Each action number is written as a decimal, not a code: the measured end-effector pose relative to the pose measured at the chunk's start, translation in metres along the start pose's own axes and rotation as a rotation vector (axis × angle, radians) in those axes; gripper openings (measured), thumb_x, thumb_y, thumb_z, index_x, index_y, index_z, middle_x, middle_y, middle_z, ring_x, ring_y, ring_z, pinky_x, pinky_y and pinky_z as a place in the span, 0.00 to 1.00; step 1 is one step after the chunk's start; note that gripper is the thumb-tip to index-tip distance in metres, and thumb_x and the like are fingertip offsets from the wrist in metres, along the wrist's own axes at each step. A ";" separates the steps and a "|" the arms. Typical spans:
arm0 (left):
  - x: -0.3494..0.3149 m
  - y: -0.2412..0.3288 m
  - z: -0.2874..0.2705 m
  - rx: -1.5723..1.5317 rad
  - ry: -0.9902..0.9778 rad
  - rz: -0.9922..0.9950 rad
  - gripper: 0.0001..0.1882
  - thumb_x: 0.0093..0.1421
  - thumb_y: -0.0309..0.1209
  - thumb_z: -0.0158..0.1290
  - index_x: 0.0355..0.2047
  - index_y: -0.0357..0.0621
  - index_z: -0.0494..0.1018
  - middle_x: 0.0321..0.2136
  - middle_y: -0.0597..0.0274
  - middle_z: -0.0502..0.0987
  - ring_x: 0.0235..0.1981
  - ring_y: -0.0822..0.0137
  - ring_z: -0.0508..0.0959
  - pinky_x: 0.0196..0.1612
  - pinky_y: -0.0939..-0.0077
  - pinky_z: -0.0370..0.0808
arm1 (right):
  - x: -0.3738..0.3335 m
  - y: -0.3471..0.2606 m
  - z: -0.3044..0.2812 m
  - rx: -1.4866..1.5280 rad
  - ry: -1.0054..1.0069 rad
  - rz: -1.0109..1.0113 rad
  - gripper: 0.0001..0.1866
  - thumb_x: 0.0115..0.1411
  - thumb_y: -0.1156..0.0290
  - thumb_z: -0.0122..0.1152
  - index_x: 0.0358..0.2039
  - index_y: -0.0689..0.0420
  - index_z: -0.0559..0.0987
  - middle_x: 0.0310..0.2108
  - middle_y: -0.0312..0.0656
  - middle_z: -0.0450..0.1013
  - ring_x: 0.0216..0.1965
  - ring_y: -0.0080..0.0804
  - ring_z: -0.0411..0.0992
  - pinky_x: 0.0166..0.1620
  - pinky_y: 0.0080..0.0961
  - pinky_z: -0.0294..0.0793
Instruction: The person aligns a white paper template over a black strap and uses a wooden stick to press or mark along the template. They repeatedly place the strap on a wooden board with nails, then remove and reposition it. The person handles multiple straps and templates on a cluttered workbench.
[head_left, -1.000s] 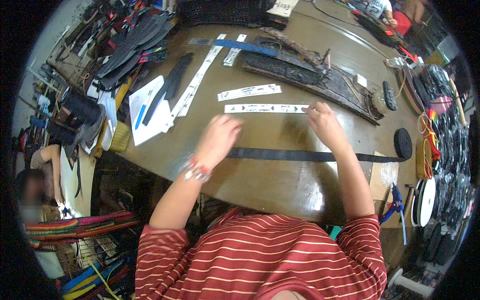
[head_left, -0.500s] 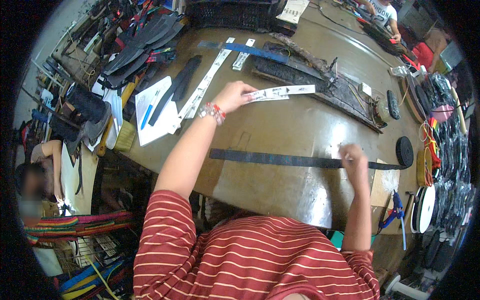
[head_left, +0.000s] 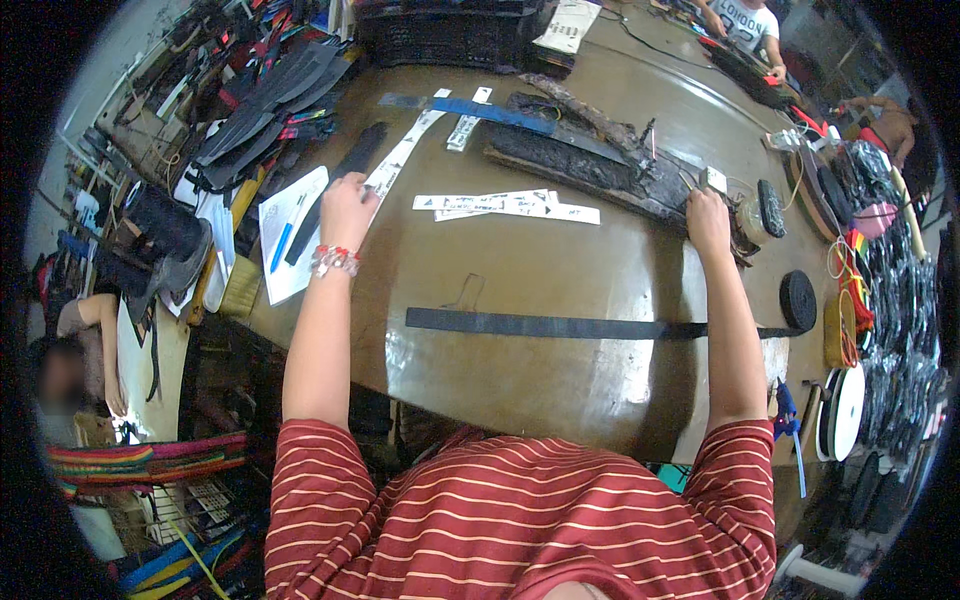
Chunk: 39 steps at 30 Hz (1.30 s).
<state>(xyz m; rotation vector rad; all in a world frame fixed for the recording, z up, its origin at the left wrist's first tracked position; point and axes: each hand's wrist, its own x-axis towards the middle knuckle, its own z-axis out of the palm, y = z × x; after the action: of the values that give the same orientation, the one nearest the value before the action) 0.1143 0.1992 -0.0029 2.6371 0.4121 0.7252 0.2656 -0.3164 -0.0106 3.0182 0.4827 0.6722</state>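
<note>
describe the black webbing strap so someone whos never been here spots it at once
On the big brown table, look toward the edge nearest the red striped shirt. There a long, flat black webbing strap runs left to right, partly hidden by the right forearm. Unlike the crossed white strips farther back, it is black and its right end is a round coil.

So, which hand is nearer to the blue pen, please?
Left. The left hand is close to the blue pen, on its right; the right hand is much farther right.
</note>
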 end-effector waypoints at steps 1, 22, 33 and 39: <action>-0.002 0.007 -0.014 -0.019 -0.006 -0.040 0.16 0.49 0.32 0.57 0.38 0.38 0.76 0.32 0.45 0.78 0.36 0.50 0.78 0.42 0.63 0.74 | 0.000 0.002 -0.001 0.059 0.022 0.008 0.09 0.56 0.73 0.48 0.28 0.62 0.77 0.31 0.53 0.72 0.38 0.48 0.72 0.42 0.41 0.71; -0.110 0.166 -0.039 -0.491 -0.387 0.758 0.10 0.49 0.27 0.58 0.34 0.43 0.76 0.37 0.62 0.76 0.40 0.62 0.74 0.45 0.70 0.73 | -0.018 0.053 -0.055 0.896 0.129 0.515 0.06 0.52 0.75 0.57 0.24 0.60 0.68 0.20 0.43 0.70 0.19 0.30 0.72 0.24 0.27 0.71; -0.138 0.132 0.017 -0.484 -0.598 0.620 0.12 0.51 0.29 0.58 0.37 0.44 0.76 0.38 0.61 0.75 0.42 0.60 0.74 0.46 0.69 0.72 | -0.162 -0.018 -0.088 0.700 -0.231 0.151 0.17 0.55 0.79 0.55 0.47 0.53 0.77 0.42 0.44 0.74 0.37 0.34 0.74 0.40 0.25 0.73; -0.137 0.133 0.021 -0.524 -0.601 0.582 0.10 0.51 0.29 0.59 0.35 0.44 0.77 0.38 0.62 0.76 0.42 0.62 0.74 0.47 0.69 0.72 | -0.146 -0.040 -0.082 0.519 -0.224 -0.209 0.18 0.51 0.77 0.61 0.45 0.56 0.78 0.41 0.45 0.74 0.41 0.39 0.69 0.47 0.31 0.69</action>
<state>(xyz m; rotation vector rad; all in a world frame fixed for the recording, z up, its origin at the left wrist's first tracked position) 0.0367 0.0250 -0.0218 2.2910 -0.6452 0.1176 0.0938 -0.3271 0.0008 3.3693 1.0891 0.2133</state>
